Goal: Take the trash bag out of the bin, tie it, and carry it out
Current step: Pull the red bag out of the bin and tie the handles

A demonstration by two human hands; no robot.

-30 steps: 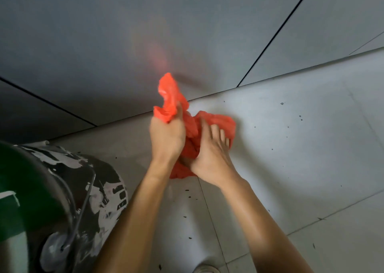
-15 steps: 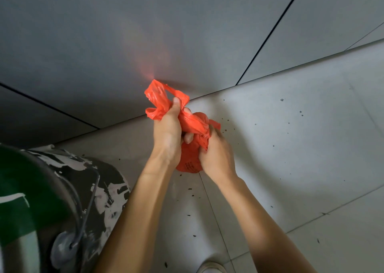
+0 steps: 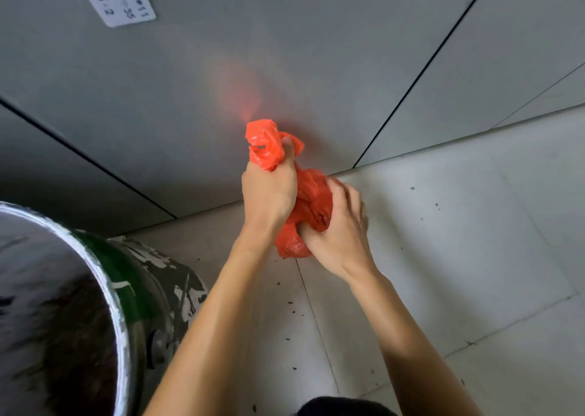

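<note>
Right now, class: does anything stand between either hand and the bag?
Nothing visible. The left hand grips the bunched top of the bag, and the right hand is closed on its lower part. The bin stands off to the left.

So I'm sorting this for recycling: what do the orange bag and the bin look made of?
The orange bag looks like thin glossy plastic film: it crumples into tight shiny folds in the left hand and right hand. The bin is probably a painted metal pail, green with white smears and a thin wire handle; hard plastic cannot be ruled out.
</note>
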